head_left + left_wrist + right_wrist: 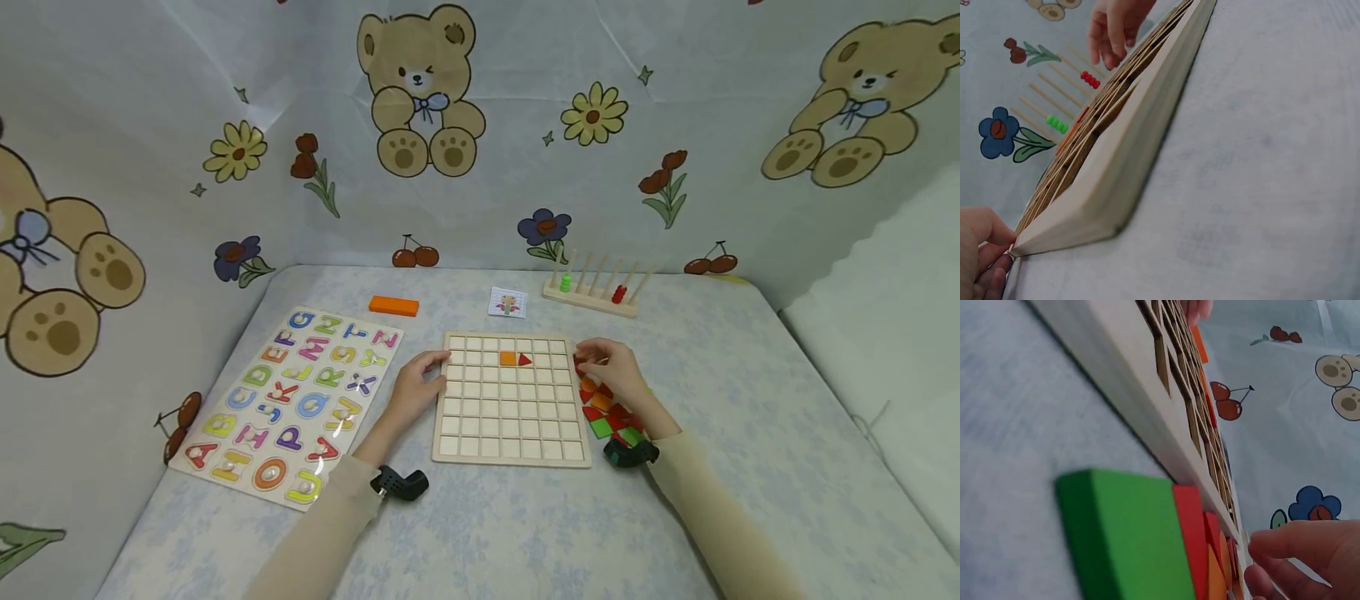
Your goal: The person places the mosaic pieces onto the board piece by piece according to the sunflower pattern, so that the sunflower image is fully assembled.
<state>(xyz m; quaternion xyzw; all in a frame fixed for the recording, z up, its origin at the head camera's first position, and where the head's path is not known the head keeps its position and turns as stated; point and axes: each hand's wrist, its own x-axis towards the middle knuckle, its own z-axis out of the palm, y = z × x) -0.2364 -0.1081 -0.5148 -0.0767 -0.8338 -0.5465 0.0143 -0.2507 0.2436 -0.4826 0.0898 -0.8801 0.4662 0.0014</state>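
Note:
A wooden grid board (512,454) lies flat in the middle of the table. One orange square (507,358) and a red triangle (524,360) sit side by side in its upper cells. My left hand (414,390) pinches the board's left edge between thumb and fingers. Beyond the right edge, my right hand (617,371) hovers over a heap of flat colored pieces (602,402), fingers loosely bent. Its fingertips are close to a red piece, and I see nothing held between them. A green piece (1132,531) looms large in the right wrist view.
On the left lies an alphabet puzzle board (288,408). Behind the grid stand an orange block (393,306), a small picture card (507,302) and a wooden peg rack (592,300) with green and red beads. A printed cloth backs the table.

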